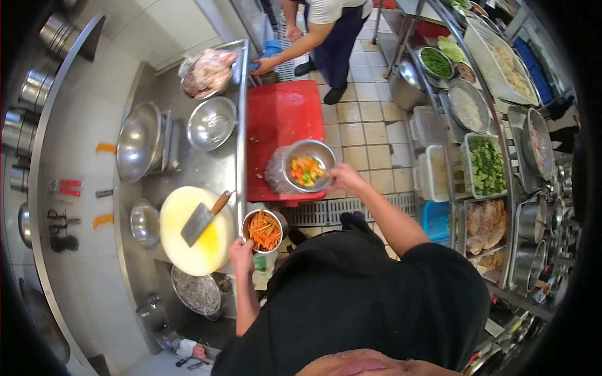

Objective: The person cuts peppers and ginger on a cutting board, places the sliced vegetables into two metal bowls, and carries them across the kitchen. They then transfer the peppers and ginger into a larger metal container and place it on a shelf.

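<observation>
In the head view my left hand [241,254] grips the rim of a small metal container of carrot strips [263,232], close to the counter's front edge. My right hand [343,180] has hold of a metal bowl [327,152] by its rim. Chopped red, yellow and green peppers [306,170] lie inside that bowl. Beneath the bowl is a red lid or board [285,113], with a clear plastic bag [276,172] beside the bowl. A cleaver [199,227] with a wooden handle rests on the round cutting board [177,207], left of my left hand.
On the steel counter stand a bowl of raw meat [210,72], an empty metal bowl [212,123] and a basin of greyish food [196,291]. Another person [329,37] works at the far end. Shelving on the right holds a basket of chopped greens [486,166].
</observation>
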